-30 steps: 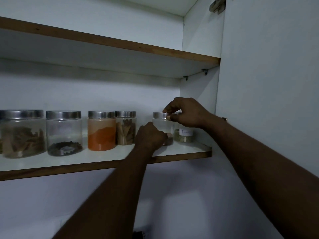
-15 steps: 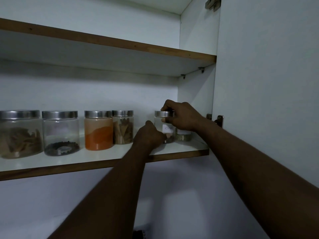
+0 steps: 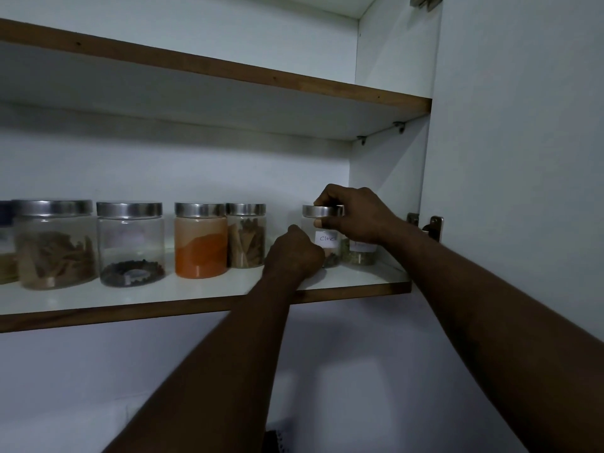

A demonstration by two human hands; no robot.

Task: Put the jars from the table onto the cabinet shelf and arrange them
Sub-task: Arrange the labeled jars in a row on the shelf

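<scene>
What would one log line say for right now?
right hand: pinches lid of cloves jar | left hand: holds jar's lower part | jar: upright on cabinet shelf

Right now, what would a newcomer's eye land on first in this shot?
Both hands meet on the labelled jar near the right end of the lower shelf: the right hand pinches its metal lid, and the left hand grips low on its side. Next comes the jar of orange powder further left on the same shelf, the one bright colour in a dim cabinet.
</scene>
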